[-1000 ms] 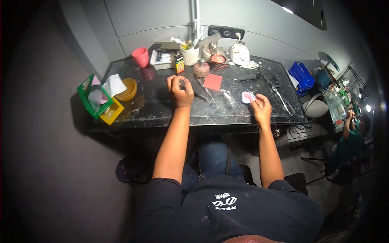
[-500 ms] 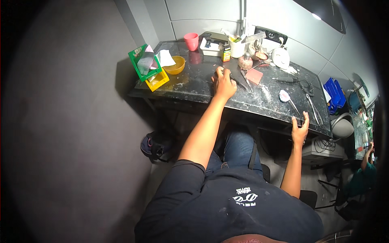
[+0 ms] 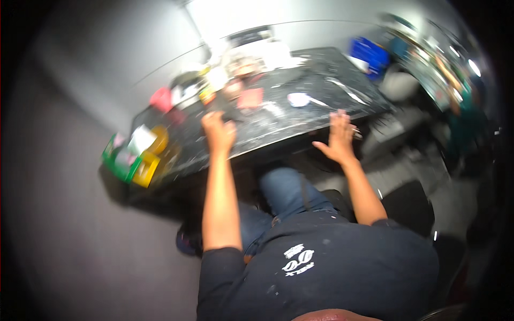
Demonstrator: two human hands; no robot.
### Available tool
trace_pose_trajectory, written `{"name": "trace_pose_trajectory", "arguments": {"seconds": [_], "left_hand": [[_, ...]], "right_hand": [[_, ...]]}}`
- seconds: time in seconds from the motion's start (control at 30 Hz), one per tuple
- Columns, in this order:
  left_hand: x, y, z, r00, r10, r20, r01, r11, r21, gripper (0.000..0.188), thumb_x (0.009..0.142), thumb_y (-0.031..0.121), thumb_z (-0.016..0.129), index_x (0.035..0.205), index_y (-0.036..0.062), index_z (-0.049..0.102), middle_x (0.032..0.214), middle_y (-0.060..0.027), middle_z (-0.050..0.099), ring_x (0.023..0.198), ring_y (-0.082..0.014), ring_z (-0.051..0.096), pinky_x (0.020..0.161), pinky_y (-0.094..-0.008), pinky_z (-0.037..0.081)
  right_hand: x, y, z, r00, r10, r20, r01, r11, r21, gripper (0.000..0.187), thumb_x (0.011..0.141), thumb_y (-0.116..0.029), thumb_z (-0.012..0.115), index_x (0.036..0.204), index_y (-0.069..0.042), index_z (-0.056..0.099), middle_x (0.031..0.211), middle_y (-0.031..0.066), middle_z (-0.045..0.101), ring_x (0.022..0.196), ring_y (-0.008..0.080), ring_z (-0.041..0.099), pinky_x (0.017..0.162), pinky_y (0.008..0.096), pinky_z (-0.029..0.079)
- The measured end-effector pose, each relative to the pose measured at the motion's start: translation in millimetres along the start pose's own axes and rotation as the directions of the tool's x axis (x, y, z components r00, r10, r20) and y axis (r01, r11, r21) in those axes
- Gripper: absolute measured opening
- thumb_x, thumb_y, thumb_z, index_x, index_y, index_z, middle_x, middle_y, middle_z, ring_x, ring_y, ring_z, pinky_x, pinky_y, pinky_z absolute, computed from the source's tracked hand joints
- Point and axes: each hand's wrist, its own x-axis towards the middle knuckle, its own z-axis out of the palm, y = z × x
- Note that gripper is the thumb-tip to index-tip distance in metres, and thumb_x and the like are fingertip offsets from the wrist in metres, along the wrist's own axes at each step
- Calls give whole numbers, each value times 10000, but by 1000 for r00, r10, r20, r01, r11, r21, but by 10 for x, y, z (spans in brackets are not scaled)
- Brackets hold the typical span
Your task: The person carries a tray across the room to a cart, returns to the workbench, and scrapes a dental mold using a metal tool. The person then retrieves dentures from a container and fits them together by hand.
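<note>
Pale round piece [image 3: 298, 99]: lying on the black bench [image 3: 292, 124], out of both hands, beyond the right fingertips
Slim tool [image 3: 320, 102]: just beside the piece, on its right
Right hand [image 3: 338, 140]: at bench front edge, fingers extended close together, thumb well apart; contact with edge can't tell
Left hand [image 3: 218, 132]: at bench front, fingers curled; blurred, can't tell if gripping anything
Red square [image 3: 250, 98]: flat on bench, between left hand and piece
Bench left end: orange bowl [image 3: 159, 140], yellow bin [image 3: 145, 170], green bin [image 3: 119, 165]
</note>
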Motion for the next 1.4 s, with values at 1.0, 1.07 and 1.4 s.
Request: {"name": "trace_pose_trajectory", "arguments": {"seconds": [1.0,1.07,1.4], "left_hand": [[-3,122,-90,963,-205,175,241,945,-219,225,829,74,683,1033,11,612,1114,-191,578,1054,-385,576,937,-449,454],[10,125,-77,962,-193,195,238,940,-243,225,829,77,683,1032,11,611,1106,-194,580,1051,-389,576,933,-455,453],[-58,73,-62,963,-163,216,227,920,-321,213,821,35,664,1024,-5,611,1100,-185,588,1056,-380,574,946,-447,439]], "right_hand": [[156,-160,410,935,113,-336,-124,992,-11,1173,610,-300,847,1470,-50,89,1566,287,61,1469,524,38,1191,590,153],[152,-197,389,934,160,-320,-170,985,-2,1188,610,-275,842,1489,-71,69,1590,246,36,1491,492,4,1178,605,182],[-55,-349,25,951,298,-77,-289,950,116,1125,682,-188,806,1554,-98,101,1645,177,2,1526,416,-2,1170,592,238]]}}
